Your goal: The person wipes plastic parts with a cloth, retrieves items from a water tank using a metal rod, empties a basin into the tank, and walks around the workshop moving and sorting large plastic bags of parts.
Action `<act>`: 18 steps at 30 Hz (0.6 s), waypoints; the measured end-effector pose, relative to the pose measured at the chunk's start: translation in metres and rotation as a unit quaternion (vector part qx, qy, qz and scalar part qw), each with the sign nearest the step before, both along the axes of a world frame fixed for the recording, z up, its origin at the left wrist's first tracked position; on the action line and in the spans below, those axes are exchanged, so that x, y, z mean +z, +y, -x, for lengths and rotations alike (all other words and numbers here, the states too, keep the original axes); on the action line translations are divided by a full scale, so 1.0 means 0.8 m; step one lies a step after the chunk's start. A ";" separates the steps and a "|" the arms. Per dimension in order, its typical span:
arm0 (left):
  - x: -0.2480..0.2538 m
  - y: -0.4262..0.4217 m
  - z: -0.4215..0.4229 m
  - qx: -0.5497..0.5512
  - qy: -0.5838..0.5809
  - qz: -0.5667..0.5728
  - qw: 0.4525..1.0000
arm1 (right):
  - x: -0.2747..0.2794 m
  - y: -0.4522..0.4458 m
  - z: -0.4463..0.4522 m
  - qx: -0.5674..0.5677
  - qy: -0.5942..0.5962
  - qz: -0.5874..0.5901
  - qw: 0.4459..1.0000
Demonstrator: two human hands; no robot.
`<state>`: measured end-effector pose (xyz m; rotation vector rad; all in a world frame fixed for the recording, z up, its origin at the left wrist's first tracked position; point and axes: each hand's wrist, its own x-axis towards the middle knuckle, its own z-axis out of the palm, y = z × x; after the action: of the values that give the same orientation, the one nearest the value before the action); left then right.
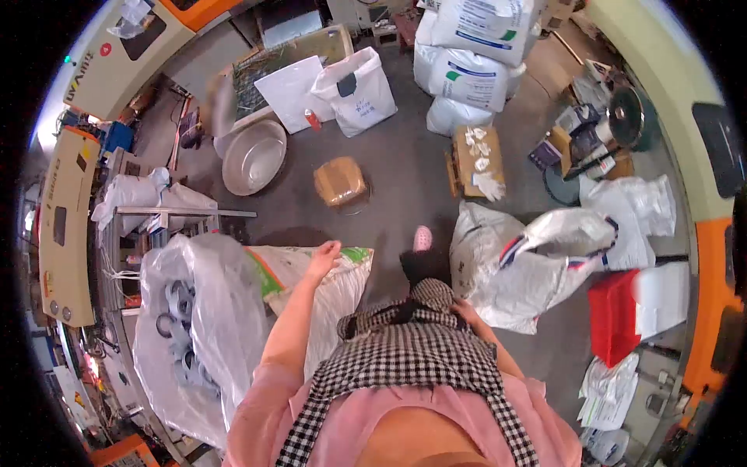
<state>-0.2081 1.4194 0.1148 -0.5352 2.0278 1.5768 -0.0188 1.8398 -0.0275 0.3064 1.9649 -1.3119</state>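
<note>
My left hand (324,258) is held out over a white woven sack (354,268) with green and orange print. Its fingers are loosely bent and apart, with nothing visible in them; whether it touches the sack I cannot tell. Close to my right thigh, at the edge of the black-and-white checked apron (405,358), is my right hand (464,313). The apron and the angle hide most of its fingers. Left of the sack stands a large clear plastic bag (233,311) containing several grey ring-shaped parts (180,300). An opened white sack (537,272) lies on my right side.
Ahead on the floor are a taped brown package (340,182), a round metal basin (255,158) and a cardboard box (478,156) with white gloves on it. Full white bags (471,74) are stacked behind. A red bin (612,317) stands right, and machines line both sides.
</note>
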 end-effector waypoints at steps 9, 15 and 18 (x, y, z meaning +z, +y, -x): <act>-0.071 -0.048 0.083 -0.365 -0.032 0.264 0.892 | 0.107 0.014 0.520 0.145 0.171 -0.275 0.935; -0.094 -0.100 0.116 -0.212 -0.299 0.222 0.904 | 0.141 -0.018 0.806 0.140 0.217 -0.227 0.939; -0.112 -0.111 0.283 -0.181 -0.216 0.233 0.931 | 0.107 -0.040 0.924 0.111 0.255 -0.261 0.924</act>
<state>-0.4345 1.3304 0.0250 -0.5743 1.9969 0.6829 -0.7578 1.8078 0.0578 -0.0242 2.6943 -0.7433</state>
